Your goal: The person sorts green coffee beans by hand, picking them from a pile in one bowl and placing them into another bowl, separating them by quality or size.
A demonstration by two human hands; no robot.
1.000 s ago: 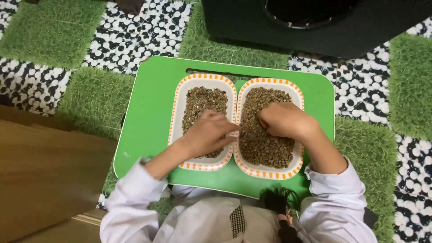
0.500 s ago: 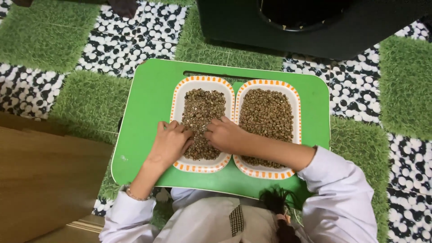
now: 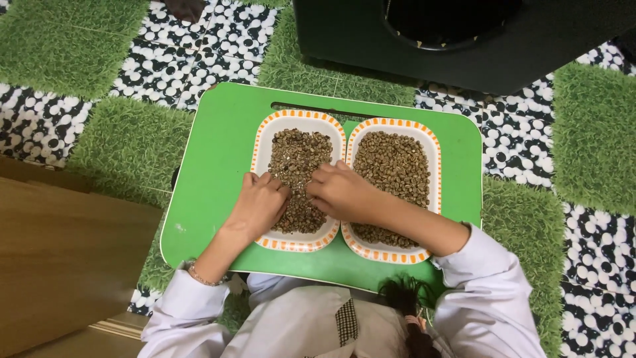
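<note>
Both hands in left dish [image 3: 264, 142] | left hand [image 3: 260, 204] at rim | right hand [image 3: 339, 193] mid

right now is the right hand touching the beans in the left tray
Touching. The head view shows the right hand reaching across with its fingers resting on the beans in the left tray, no gap visible.

Both hands [image 3: 298, 195] now over left tray [image 3: 262, 146]

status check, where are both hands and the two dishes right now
Left hand and right hand both in the left dish, fingers in the beans. Right dish full, right forearm across it. Nothing blocking on the green tray.
</note>
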